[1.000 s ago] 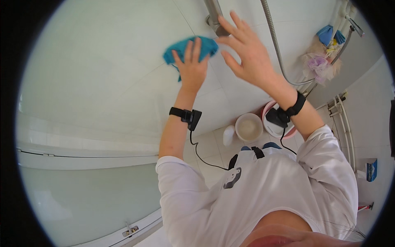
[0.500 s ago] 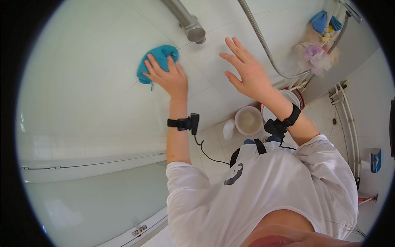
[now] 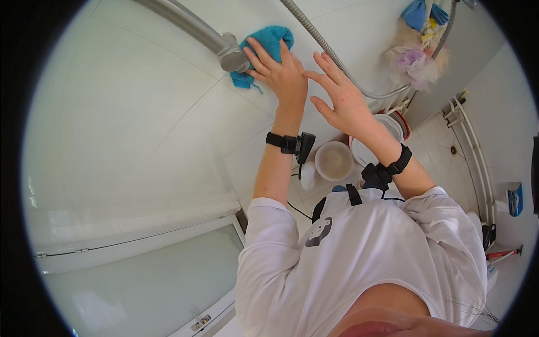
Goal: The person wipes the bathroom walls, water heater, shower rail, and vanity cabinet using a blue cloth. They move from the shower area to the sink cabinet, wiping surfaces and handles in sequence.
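A teal cloth (image 3: 270,40) lies bunched against the pale tiled wall. My left hand (image 3: 279,73) presses on it with fingers spread, holding it to the wall. Right beside the cloth is the rounded end of a thick metal pipe (image 3: 233,59), which partly covers it. My right hand (image 3: 342,101) is raised in front of the wall, open, its fingers apart and nothing in them. Its fingertips appear close to the left hand; whether they touch I cannot tell. Both wrists wear black straps with small devices.
A ribbed metal shower hose (image 3: 320,42) loops down past my right hand. Bath puffs (image 3: 414,63) and blue cloths (image 3: 414,15) hang at the upper right. Below stand a white bucket (image 3: 334,161) and stacked basins (image 3: 389,124). A white-framed door (image 3: 151,241) is at lower left.
My left hand has slid the teal cloth rightward and up along the wall, from the left of the pipe's end to its right. The right hand stays raised and open.
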The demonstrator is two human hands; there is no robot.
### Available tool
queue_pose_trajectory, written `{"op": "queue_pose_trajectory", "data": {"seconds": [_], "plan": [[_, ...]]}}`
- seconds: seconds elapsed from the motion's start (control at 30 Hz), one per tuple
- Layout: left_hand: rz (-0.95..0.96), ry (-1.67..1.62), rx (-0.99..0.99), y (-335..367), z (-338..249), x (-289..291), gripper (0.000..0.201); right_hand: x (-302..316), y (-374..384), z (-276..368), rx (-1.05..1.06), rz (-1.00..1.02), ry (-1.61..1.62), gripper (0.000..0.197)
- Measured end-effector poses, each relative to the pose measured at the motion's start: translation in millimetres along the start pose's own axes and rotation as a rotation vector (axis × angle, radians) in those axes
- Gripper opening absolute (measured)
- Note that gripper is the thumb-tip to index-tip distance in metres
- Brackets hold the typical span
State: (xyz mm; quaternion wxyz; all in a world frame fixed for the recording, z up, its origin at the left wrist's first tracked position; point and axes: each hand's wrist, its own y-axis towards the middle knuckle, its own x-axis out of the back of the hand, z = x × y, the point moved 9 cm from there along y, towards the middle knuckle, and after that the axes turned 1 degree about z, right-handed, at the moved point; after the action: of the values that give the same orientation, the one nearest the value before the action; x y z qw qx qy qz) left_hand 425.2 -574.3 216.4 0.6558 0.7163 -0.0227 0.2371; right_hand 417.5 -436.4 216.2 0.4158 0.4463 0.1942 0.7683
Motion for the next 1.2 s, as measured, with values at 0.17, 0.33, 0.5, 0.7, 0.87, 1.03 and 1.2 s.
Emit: {"op": "queue_pose_trajectory", "data": {"seconds": [0.17, 0.33, 0.5, 0.7, 0.87, 1.03, 1.2], "plan": [[-0.042, 0.074, -0.174, 33, -30, -16, 0.031, 6, -3, -5, -0.036, -0.042, 0.004, 0.053], [0.036, 0.002, -0.337, 11, -42, -30, 0.019, 5, -5, -24, -0.093, 0.007, 0.018, 0.057], [0.033, 0.069, -0.219, 1, -24, -13, 0.019, 1, -8, -26, -0.127, 0.03, 0.074, 0.057], [0.02, -0.153, -0.019, 42, -24, 12, 0.051, 5, -7, -12, -0.089, -0.008, 0.097, 0.059], [-0.054, -0.178, 0.082, 61, -23, 27, 0.055, 15, -9, -20, -0.102, -0.025, 0.061, 0.059], [0.019, -0.224, 0.133, 42, -21, 25, 0.056, 18, -13, -25, -0.116, -0.019, 0.076, 0.058], [-0.009, -0.304, 0.175, 37, -16, 22, 0.058, 17, -14, -19, -0.094, -0.009, 0.107, 0.058]]}}
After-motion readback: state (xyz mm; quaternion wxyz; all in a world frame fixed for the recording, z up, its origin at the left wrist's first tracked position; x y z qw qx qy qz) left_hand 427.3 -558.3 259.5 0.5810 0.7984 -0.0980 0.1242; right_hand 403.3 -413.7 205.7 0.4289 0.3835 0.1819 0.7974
